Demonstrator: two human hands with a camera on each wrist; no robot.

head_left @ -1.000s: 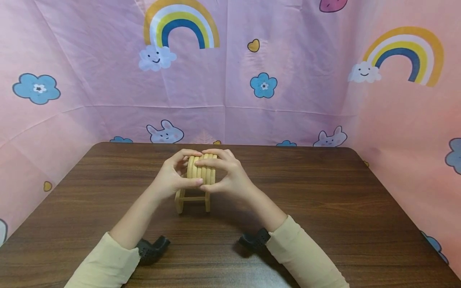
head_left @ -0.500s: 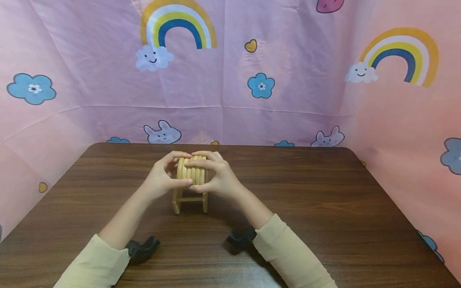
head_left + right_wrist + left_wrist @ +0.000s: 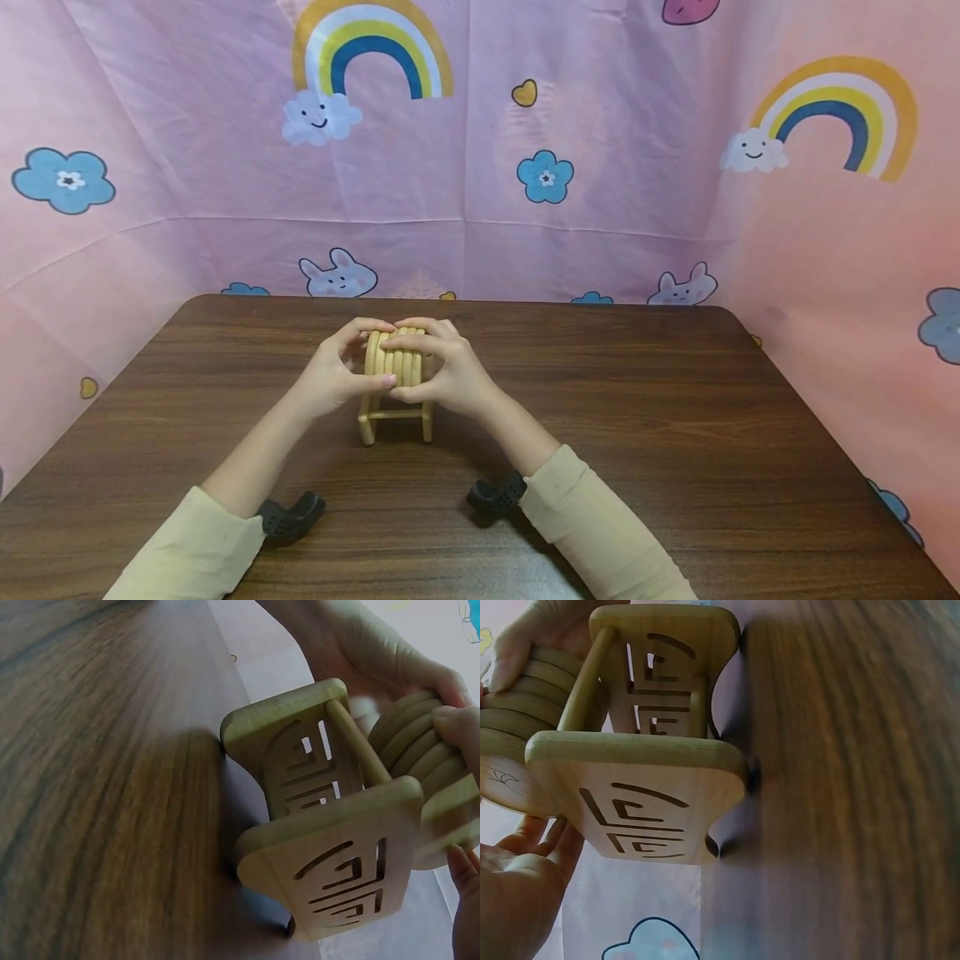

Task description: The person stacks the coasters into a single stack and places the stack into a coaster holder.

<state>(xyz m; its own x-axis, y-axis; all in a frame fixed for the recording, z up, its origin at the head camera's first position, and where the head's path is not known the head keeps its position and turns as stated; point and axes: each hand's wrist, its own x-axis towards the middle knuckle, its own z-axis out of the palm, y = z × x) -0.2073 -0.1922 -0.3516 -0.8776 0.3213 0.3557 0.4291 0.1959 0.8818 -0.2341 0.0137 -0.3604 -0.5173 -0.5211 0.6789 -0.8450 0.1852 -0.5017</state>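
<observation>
In the head view a stack of several round wooden coasters [image 3: 399,367] stands on edge at the top of a wooden coaster holder [image 3: 397,414]. My left hand [image 3: 330,377] grips the stack's left side, thumb in front and fingers over the top. From the right, my right hand [image 3: 459,375] grips the same stack. The left wrist view shows the holder's cut-out side panel [image 3: 641,802] and a thin line drawing on the end coaster [image 3: 510,780]. Whether the coasters touch the holder's rods cannot be told.
The holder stands on a dark brown wooden table [image 3: 637,433]. A pink printed cloth [image 3: 600,192] hangs behind the table and along its sides. Black curved pieces stick out at the left cuff [image 3: 292,518] and right cuff [image 3: 497,497].
Both hands have shifted the coasters slightly left and down relative to the holder, which keeps its place on the table. The head view has also turned a little.
</observation>
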